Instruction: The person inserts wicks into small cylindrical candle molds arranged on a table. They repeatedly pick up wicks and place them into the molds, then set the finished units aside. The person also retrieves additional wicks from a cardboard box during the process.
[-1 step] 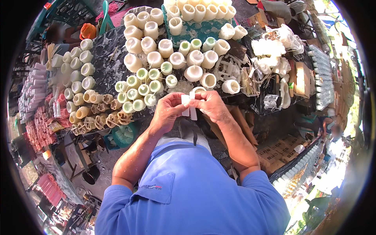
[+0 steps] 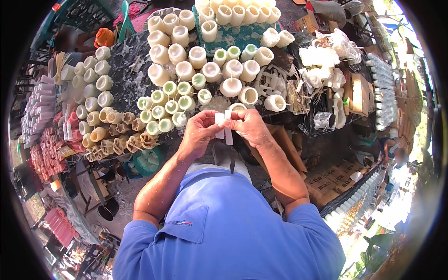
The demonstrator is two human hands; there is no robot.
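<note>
My left hand (image 2: 200, 133) pinches a flat white strip (image 2: 219, 120) between thumb and fingers. Close beside it, my right hand (image 2: 253, 128) grips a second, narrower white strip (image 2: 229, 136), whose lower end hangs below the fingers. The two strips are held side by side at the table's near edge; whether they touch I cannot tell. Just beyond my fingers stands a pale cup-shaped candle (image 2: 238, 107). Several green-tinted candles (image 2: 171, 106) are grouped to the left of my hands.
Rows of white candles (image 2: 185, 71) cover the table's middle, some on a teal tray (image 2: 225, 41). Brownish candles (image 2: 106, 147) line the left near edge. White offcuts (image 2: 273, 84) and thin sticks (image 2: 295, 96) lie to the right. Flat cartons (image 2: 333, 177) sit low at right.
The narrow strip in my right hand has shifted very slightly to the left. Otherwise my hands and the things around them look the same.
</note>
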